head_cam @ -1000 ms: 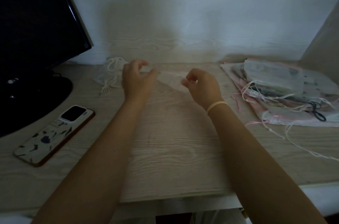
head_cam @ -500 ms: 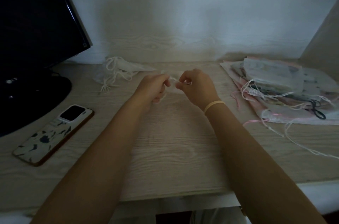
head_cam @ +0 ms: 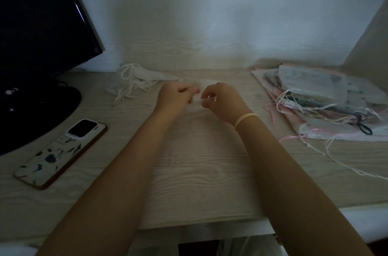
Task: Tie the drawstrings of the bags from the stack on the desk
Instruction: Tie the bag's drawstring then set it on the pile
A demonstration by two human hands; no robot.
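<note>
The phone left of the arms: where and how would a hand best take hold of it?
Probably by its two long edges near mid-length, from above. The phone lies flat, back up, on the desk, with bare desk beside both edges; the monitor base crowds only its camera end.

— Item one? 
— Worktop, pale wood-grain laminate, white front edge.
— Behind it? 
— Wall, whitish wood-grain panel, dimly lit; angled beige panel at right.
— Furniture on the left? 
— Dark monitor, round black stand.
</note>
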